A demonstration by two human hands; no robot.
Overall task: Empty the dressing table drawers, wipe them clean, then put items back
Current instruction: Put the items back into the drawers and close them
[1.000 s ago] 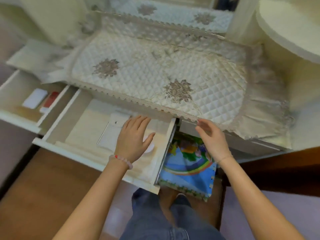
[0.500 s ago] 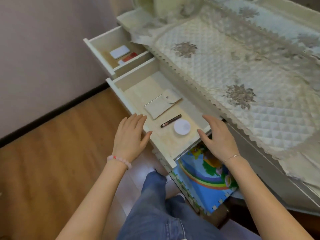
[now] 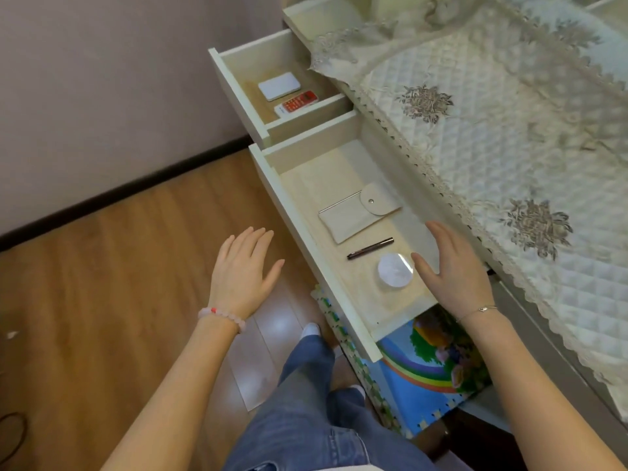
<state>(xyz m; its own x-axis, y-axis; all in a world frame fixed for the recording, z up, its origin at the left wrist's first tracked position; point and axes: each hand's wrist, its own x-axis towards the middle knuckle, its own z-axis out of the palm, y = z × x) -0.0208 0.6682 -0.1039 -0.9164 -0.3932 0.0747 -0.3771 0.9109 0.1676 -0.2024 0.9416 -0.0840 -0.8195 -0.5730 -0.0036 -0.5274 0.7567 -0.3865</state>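
Landmark: the long drawer (image 3: pixel 311 246) of the dressing table, pulled fully out and not yet emptied.
Inside the long drawer: a cream snap pouch (image 3: pixel 356 215) at mid-length, a dark pen (image 3: pixel 370 248) just beside it, and a round white case (image 3: pixel 396 269) nearest the person.
Right hand (image 3: pixel 455 266): over the near end of the long drawer, fingers straight and spread and holding nothing, thumb close to the round white case. Contact with the drawer floor cannot be told.
Left hand (image 3: pixel 241 273): outside the long drawer's front panel, over the wooden floor (image 3: pixel 102 266), flat and empty.
Beyond the long drawer: a smaller drawer (image 3: pixel 234 93), also open, holding a white box (image 3: pixel 279 86) and a red keypad device (image 3: pixel 299 103).
Behind the long drawer: a quilted lace cover (image 3: pixel 475 130) overhangs the table edge.
Below the long drawer: a rainbow foam mat (image 3: pixel 424 375).
Stage: emptying appears about to begin.
Risk: the pen may roll if nudged during a reach for the case. A smooth round case can slip from a loose pinch and drop to the floor. Weight pressed on the extended drawer could tip or strain it. A lifted hand could snag the lace fringe.
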